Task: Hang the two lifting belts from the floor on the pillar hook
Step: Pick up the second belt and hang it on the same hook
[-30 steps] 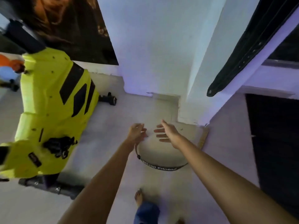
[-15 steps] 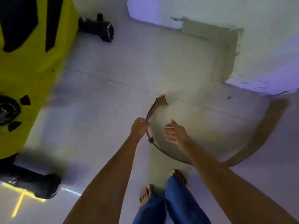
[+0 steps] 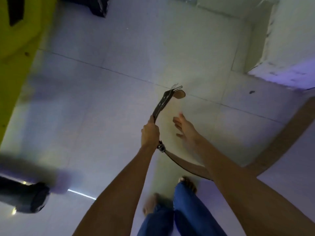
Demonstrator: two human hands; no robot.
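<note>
Your left hand [image 3: 150, 132] is clenched around the dark lifting belt [image 3: 160, 106], gripping it partway along so the buckle end [image 3: 177, 90] sticks up beyond your knuckles and the rest trails down behind your wrist and under your right forearm. Your right hand [image 3: 185, 128] is released, fingers spread, just beside the left and touching nothing. A second, tan belt [image 3: 279, 138] curves along the floor [image 3: 102, 99] off to the right of your right arm, not yet picked up. Beyond your hands, the pillar base [image 3: 289, 40] stands at the far right; the hook is out of view.

The risk, as I judge it: a one-handed grip near one end lets the long tail swing and snag your feet [image 3: 153, 203], or slip as you rise. Grabbing the tan belt blind could miss it.

Compared with half a second ago, the buckle end has lifted clear of the floor, and your right hand has stayed empty.
</note>
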